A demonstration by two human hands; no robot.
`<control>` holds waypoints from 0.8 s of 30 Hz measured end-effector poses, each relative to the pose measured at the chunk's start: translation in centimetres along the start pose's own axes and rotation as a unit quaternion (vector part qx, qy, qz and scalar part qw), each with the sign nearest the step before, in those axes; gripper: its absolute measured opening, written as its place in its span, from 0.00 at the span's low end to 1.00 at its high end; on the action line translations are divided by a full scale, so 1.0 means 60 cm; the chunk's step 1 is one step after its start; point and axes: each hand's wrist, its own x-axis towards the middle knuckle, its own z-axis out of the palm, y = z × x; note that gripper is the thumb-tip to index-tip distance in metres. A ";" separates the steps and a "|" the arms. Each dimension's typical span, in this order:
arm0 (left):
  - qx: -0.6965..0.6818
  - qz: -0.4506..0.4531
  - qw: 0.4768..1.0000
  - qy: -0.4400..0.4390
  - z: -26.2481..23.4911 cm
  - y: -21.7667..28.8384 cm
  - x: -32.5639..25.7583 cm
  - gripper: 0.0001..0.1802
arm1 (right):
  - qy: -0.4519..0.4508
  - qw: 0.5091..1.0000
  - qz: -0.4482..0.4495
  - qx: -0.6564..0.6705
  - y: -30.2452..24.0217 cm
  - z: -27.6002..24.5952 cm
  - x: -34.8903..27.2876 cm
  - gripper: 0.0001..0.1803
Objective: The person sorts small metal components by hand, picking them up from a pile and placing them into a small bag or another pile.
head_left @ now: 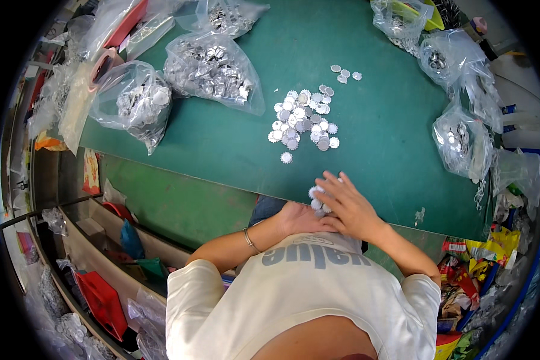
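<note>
At the near edge of the green table, my left hand (296, 218) lies cupped, its palm upward and a metal bangle on its wrist. Its fingers are hidden behind my right hand. Over them reaches my right hand (353, 211), fingers stretched out and slightly spread, palm down. Several silvery scalloped discs (315, 193) sit between the two hands, some at the table edge and some lower, by the left palm. Farther up the table, a loose pile of the same discs (300, 117) is spread out, with a few stray discs (343, 74) beyond it to the right.
Clear plastic bags of metal pieces (213, 69) stand at the table's far left; more bags (459, 135) line its right side. Left below the table is a beige drawer (108, 240) with a red tray (101, 303). Colourful packets (492, 246) fill a bin at the right.
</note>
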 end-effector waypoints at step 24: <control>0.128 -0.034 0.991 0.025 -0.023 0.013 -0.007 0.30 | -0.021 0.999 0.004 0.024 -0.018 -0.003 -0.003 0.26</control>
